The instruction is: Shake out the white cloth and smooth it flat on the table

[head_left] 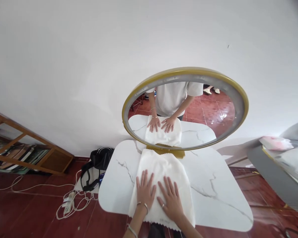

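A white cloth (161, 162) with a scalloped edge lies spread over the middle of a white marble-patterned table (211, 185). Flat on its left half rests my left hand (145, 190), fingers spread, with bangles at the wrist. My right hand (171, 198) presses on the right half, its fingers also apart, a ring on one of them. Neither hand grips anything. The cloth's near edge reaches the table's front edge. Behind the cloth stands an oval gold-framed mirror (203, 129), which reflects both hands and the cloth.
A wooden shelf (27, 142) with books stands at the left. Near it are a black bag (101, 158) and a power strip (69, 202) with tangled white cables on the red tiled floor (34, 208). To the right, a grey table (275, 175) holds plastic-wrapped items.
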The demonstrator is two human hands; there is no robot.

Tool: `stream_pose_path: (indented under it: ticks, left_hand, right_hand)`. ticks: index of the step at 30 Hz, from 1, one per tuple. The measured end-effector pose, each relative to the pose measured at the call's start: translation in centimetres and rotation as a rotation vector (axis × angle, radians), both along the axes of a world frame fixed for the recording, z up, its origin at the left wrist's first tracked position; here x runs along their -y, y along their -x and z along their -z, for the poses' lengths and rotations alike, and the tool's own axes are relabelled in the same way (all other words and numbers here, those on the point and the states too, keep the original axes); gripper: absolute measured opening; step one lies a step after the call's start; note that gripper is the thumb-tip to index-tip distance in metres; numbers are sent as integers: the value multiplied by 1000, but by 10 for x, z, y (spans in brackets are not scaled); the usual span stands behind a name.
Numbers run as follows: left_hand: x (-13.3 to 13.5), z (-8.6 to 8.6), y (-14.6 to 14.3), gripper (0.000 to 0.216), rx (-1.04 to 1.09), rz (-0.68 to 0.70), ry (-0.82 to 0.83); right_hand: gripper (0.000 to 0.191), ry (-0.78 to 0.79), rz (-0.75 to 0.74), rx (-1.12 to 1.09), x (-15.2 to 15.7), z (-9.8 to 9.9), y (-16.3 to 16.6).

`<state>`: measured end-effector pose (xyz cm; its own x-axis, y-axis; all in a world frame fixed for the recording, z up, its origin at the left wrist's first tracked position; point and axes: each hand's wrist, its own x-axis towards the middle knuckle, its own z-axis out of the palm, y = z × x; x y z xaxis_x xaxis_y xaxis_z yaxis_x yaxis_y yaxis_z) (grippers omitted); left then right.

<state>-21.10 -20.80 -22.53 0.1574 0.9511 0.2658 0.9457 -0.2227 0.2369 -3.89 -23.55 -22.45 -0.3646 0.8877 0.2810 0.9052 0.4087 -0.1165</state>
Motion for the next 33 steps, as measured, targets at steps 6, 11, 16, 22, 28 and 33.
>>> stream_pose_path:
  ticks: [6, 11, 16, 22, 28, 33]
  left_hand:
    - [12, 4, 51, 51, -68, -151, 5]
    - [22, 5, 76, 48, -128, -278, 17]
    - [14, 11, 54, 48, -126, -275, 12]
    - [12, 35, 1, 51, -64, -123, -19]
    - [-8, 44, -28, 56, 77, -103, 59]
    - [-81, -7, -27, 52, 414, -408, 87]
  right_hand:
    - [68, 96, -130, -96, -10, 0, 49]
    - [67, 128, -269, -136, -17, 2, 72]
    - [66, 91, -238, -114, -16, 4, 51]
    - [66, -125, -138, -13, -3, 14, -7]
    - [72, -444, -20, 65, 7, 58, -37]
    - [73, -427, 109, 41, 12, 82, -25]
